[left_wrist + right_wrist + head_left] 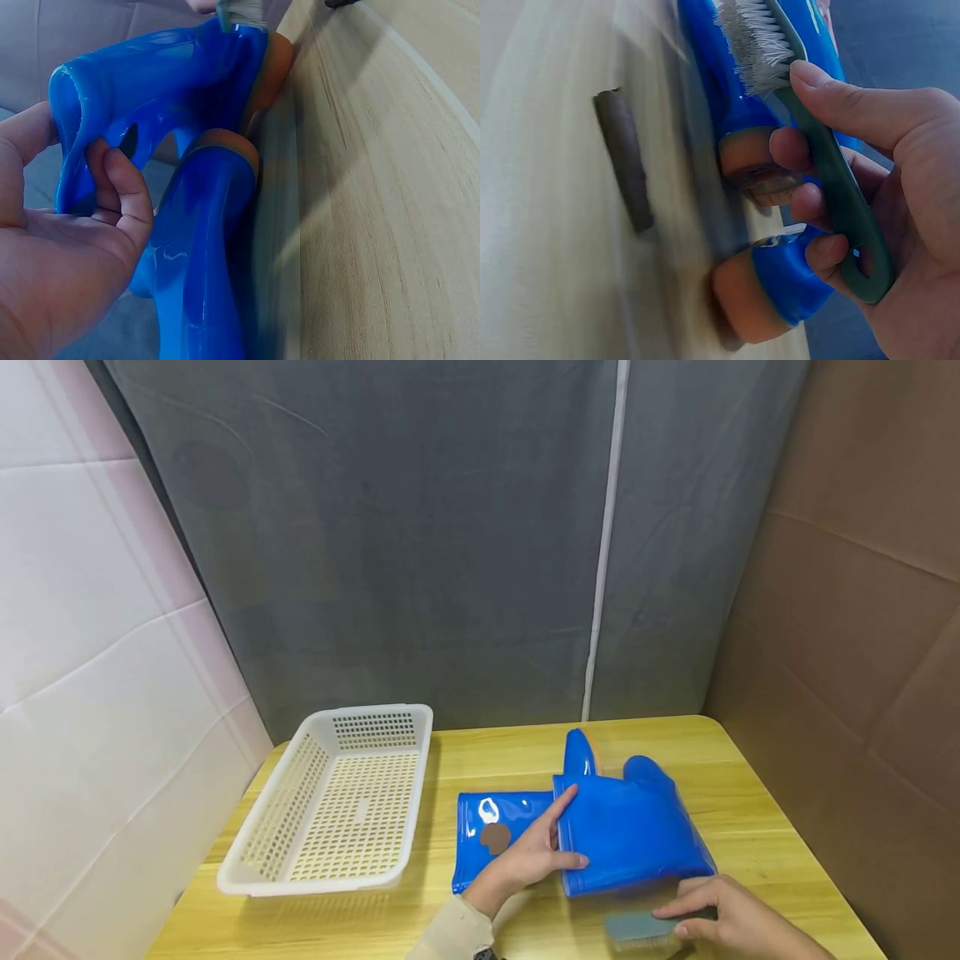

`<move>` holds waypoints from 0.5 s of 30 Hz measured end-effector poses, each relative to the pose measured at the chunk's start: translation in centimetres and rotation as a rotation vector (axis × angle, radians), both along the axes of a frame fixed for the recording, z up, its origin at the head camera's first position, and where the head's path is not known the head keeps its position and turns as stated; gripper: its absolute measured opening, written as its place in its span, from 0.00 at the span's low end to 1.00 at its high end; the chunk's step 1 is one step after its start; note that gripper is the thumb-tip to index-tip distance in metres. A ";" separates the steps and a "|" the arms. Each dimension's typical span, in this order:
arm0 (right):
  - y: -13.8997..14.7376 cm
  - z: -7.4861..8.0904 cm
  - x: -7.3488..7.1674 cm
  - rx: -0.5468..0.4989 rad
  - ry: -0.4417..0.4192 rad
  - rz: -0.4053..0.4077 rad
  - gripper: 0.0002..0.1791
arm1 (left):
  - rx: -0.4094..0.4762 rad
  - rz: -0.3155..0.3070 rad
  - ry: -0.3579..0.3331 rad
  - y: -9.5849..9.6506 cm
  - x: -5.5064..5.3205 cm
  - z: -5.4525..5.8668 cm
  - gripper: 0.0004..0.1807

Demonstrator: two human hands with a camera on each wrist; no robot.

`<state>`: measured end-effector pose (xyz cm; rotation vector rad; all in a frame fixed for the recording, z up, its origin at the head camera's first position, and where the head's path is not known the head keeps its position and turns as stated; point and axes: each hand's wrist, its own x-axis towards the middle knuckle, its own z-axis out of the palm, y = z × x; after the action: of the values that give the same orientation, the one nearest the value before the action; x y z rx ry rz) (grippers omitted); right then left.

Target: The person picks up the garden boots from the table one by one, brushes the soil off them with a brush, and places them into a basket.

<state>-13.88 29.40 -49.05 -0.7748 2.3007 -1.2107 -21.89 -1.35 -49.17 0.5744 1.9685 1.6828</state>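
Pinching the open rim of a blue boot (630, 835) on the right part of the table (750, 827), the left hand (528, 857) has its fingertips curled at the edge. The right hand (723, 914) wraps its fingers round a green-handled brush (832, 172) at the near right; whether the bristles touch the boot, one cannot tell. A second boot (525, 814), farther left, is partly hidden behind the first. A brown roll (622, 161) looks blurred.
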 end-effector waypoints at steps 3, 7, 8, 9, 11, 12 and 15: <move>0.1 -0.2 0.4 0.030 -0.024 -0.041 0.15 | 0.001 0.001 0.001 0.0 0.0 0.0 0.51; 0.3 -0.4 0.4 0.060 -0.035 -0.066 0.15 | 0.001 0.004 0.004 0.1 0.0 0.1 0.51; 0.4 -0.5 0.3 0.063 -0.027 -0.061 0.15 | 0.002 0.004 0.005 0.1 0.0 0.1 0.51; 0.5 -0.6 0.3 0.072 -0.013 -0.059 0.15 | 0.005 0.005 0.004 0.1 0.0 0.1 0.51; 0.6 -0.6 0.2 0.095 0.005 -0.059 0.15 | 0.015 0.004 -0.001 0.1 -0.1 0.2 0.51; 0.6 -0.6 0.2 0.108 0.010 -0.062 0.15 | 0.018 0.003 -0.003 0.1 -0.1 0.2 0.51; 0.6 -0.5 0.3 0.129 0.016 -0.068 0.14 | 0.028 0.000 -0.011 0.1 -0.2 0.4 0.51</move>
<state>-13.60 30.04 -49.56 -0.6673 2.4095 -1.0749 -22.04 -1.21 -48.79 0.5737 1.9397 1.7126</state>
